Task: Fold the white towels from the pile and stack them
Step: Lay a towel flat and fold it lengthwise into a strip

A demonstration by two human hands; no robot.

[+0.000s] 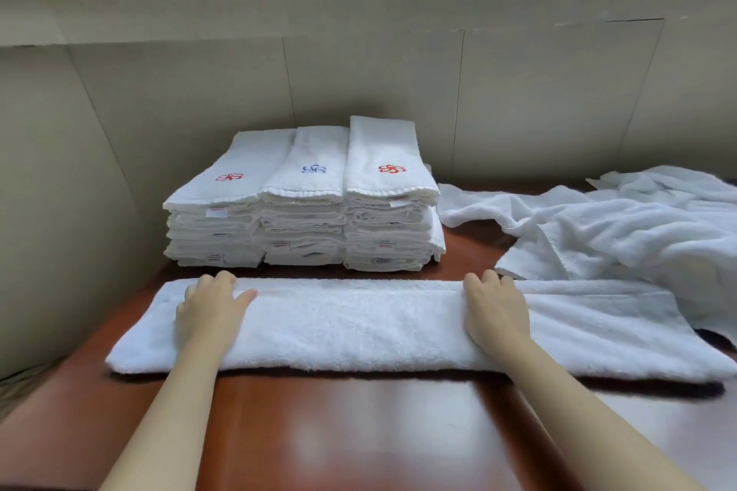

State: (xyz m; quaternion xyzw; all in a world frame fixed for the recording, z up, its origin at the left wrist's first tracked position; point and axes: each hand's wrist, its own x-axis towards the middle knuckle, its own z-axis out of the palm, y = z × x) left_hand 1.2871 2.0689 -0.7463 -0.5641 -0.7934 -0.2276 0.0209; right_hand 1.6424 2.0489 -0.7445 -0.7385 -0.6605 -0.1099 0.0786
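From the head view we see a long white towel folded into a strip across the reddish-brown table, with the left hand and the right hand lying palm-down on it, well apart. Their fingers bend over its far edge, but we cannot tell whether they pinch it. Just behind stand three stacks of folded towels, and the loose pile lies to the right.

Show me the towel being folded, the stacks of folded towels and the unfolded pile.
towel being folded (359, 323), head view: middle of its top.
folded stacks (307, 151), head view: top of the middle stack.
unfolded pile (622, 227), head view: crumpled middle.
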